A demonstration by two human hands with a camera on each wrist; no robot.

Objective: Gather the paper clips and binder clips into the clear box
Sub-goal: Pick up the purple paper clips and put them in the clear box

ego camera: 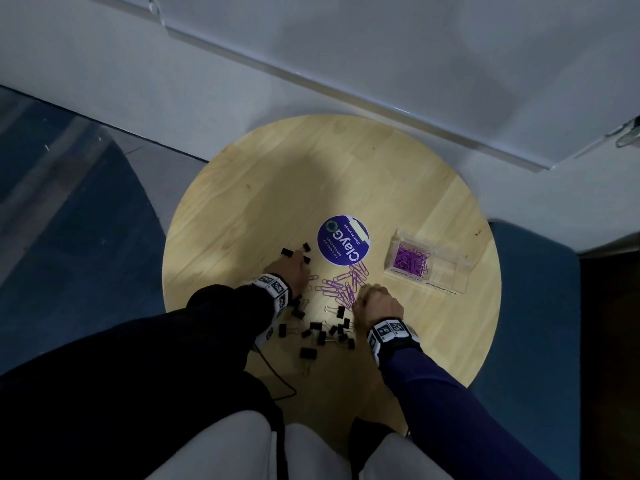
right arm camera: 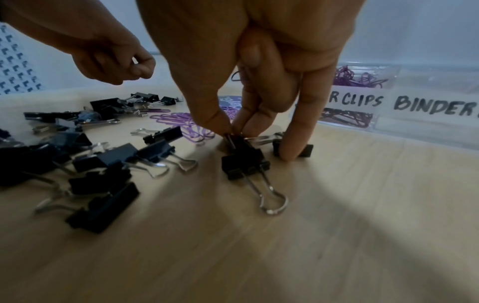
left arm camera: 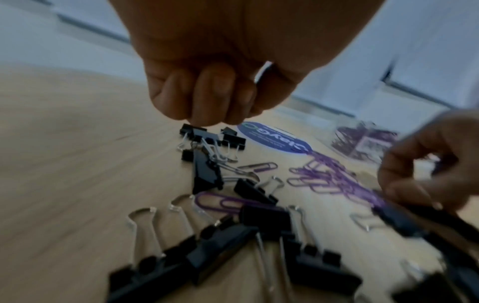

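Black binder clips [ego camera: 322, 336] and purple paper clips [ego camera: 343, 285] lie scattered on the round wooden table [ego camera: 277, 188]. The clear box [ego camera: 427, 263] stands to the right; purple paper clips fill its left compartment [right arm camera: 357, 78]. My right hand [right arm camera: 230, 131] pinches a binder clip [right arm camera: 242, 155] between thumb and fingers, and another finger rests on the table beside a second clip [right arm camera: 307, 150]. My left hand [left arm camera: 207, 114] is curled, its fingertips down on a small binder clip [left arm camera: 194, 131] at the far end of the pile. What its palm holds is hidden.
A round purple sticker [ego camera: 343, 240] lies flat between the clips and the table's far side. The box bears handwritten labels [right arm camera: 427, 106] for paper clips and binder clips. A thin black cable [ego camera: 277, 375] trails off the near edge. A wall runs behind the table.
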